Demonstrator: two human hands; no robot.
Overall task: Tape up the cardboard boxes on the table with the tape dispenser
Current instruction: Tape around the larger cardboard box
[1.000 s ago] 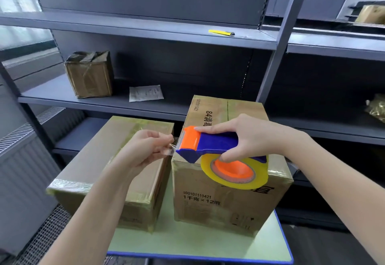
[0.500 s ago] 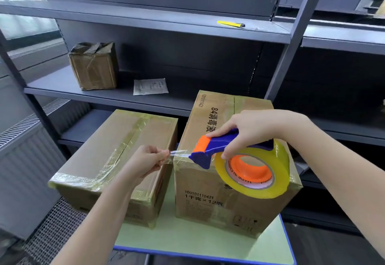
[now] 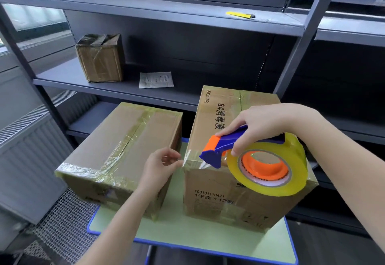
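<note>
Right grip point(image 3: 268, 127) curled round the blue-and-orange tape dispenser point(image 3: 225, 145), its nose at the tall cardboard box's point(image 3: 218, 191) near top edge, left grip point(image 3: 160, 166) pinching the clear tape end point(image 3: 191, 157) at that corner, taped flat box point(image 3: 125, 150) just beside, both on the green bench point(image 3: 198, 235)

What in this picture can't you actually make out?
All head view:
Tall printed cardboard box: near right top hidden by the right hand and the blue-and-orange tape dispenser.
Clear tape strip: its end hidden, pinched inside the left hand.
White paper sheet on the grey shelf: print too small.
Yellow box cutter: blade too small to tell.
</note>
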